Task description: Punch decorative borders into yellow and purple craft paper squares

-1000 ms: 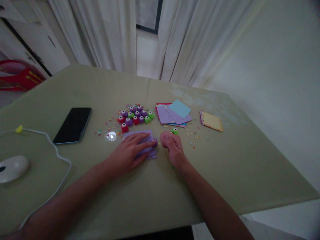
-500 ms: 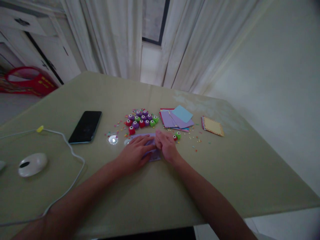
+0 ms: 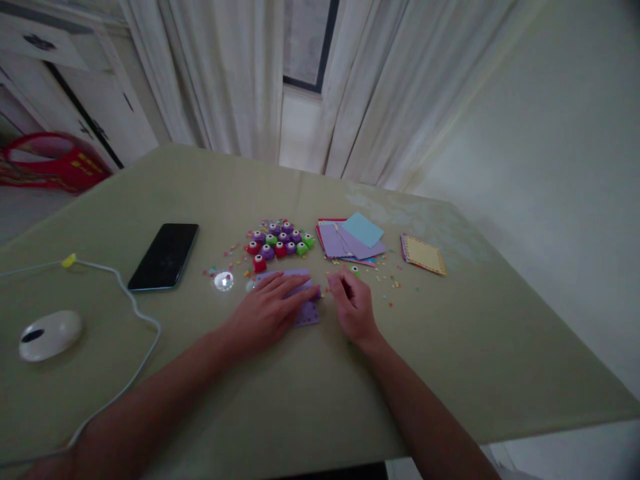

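My left hand (image 3: pixel 267 305) lies over a purple card (image 3: pixel 307 316), fingers stretched and resting flat on it. Small holes show along the card's near edge. A small purple thing (image 3: pixel 317 293) pokes out by its fingertips, mostly hidden. Just right of the card, apart from it, my right hand (image 3: pixel 354 305) is curled closed; whatever its fingers hold is hidden. Beyond the left hand stands a cluster of small one-eyed craft punches (image 3: pixel 281 249) in red, purple and green. Another green punch (image 3: pixel 355 271) shows partly behind the right hand.
Behind lie stacked coloured cards (image 3: pixel 350 240), with an edged yellow card (image 3: pixel 423 253) farther right. Confetti bits (image 3: pixel 395 283) are scattered about. A clear round disc (image 3: pixel 223 281), a phone (image 3: pixel 164 257), a white mouse (image 3: pixel 51 335) and a white cable (image 3: pixel 135 303) lie leftward.
My right hand has drawn back to the right, away from the card and my left hand. My left hand stays on the card, its fingers reaching to the card's right edge.
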A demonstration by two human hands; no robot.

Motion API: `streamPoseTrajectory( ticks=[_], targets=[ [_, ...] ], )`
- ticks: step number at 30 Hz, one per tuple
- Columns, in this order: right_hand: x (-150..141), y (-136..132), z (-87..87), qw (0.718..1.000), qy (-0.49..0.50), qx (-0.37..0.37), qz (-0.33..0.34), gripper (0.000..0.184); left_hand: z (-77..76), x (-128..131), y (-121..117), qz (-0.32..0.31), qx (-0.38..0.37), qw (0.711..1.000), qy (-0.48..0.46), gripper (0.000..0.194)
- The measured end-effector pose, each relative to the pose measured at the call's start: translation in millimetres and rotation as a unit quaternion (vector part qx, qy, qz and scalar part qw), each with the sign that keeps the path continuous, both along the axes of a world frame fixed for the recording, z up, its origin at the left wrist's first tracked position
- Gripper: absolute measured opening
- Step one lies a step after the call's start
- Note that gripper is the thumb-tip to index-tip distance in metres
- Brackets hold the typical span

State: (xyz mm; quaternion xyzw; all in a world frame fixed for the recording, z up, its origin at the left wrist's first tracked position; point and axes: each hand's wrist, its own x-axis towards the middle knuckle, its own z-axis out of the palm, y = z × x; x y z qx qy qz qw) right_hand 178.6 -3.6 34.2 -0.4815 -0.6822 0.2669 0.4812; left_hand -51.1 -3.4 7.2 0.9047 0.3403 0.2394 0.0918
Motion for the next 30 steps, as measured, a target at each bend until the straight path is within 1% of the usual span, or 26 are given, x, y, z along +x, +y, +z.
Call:
streamPoseTrajectory(
  ticks=[3, 4, 6, 8, 12, 16, 20, 22, 23, 25, 28, 30],
  targets=[
    [4, -4, -3.9, 0.994, -0.106, 0.017, 0.031, 0.016, 1.7, -4, 3, 0.035, -0.004, 0.999, -0.013, 0.051],
    [4, -4, -4.8, 0.989, -0.139, 0.022, 0.047, 0.014, 1.2, -6, 4, 0.046, -0.006, 0.999, -0.009, 0.05],
    [3, -4, -6.4, 0.978, -0.19, 0.028, 0.079, 0.016, -1.9, -9, 6, 0.061, -0.015, 0.998, 0.013, 0.051],
    [4, -3, -7.3, 0.969, -0.228, 0.035, 0.092, 0.014, -6.3, -11, 7, 0.065, -0.029, 0.997, 0.038, 0.053],
    [12, 2, -6.2, 0.955, -0.287, 0.049, 0.058, 0.008, -11.5, -13, 8, 0.059, -0.054, 0.995, 0.064, 0.055],
    [24, 10, -5.1, 0.943, -0.33, 0.046, 0.019, 0.008, -9.9, -13, 8, 0.059, -0.07, 0.994, 0.063, 0.055],
    [25, 12, -7.8, 0.938, -0.339, 0.055, -0.042, 0.018, -9.7, -12, 8, 0.055, -0.077, 0.994, 0.05, 0.053],
    [18, 10, -7.6, 0.941, -0.325, 0.073, -0.053, 0.021, -9.9, -10, 8, 0.042, -0.071, 0.996, 0.046, 0.053],
    [13, 9, -6.5, 0.945, -0.314, 0.084, -0.048, 0.021, -9.5, -9, 7, 0.034, -0.067, 0.996, 0.044, 0.053],
    [-3, 8, -1.8, 0.953, -0.287, 0.101, -0.017, 0.021, -7.5, -5, 6, 0.014, -0.059, 0.997, 0.041, 0.05],
    [-36, 18, 9.1, 0.955, -0.272, 0.097, 0.071, 0.023, -2.5, -1, 2, -0.018, -0.065, 0.997, 0.039, 0.037],
    [-61, 31, 15.5, 0.942, -0.292, 0.085, 0.14, 0.025, 0.3, 0, -2, -0.029, -0.087, 0.995, 0.051, 0.032]
  ],
)
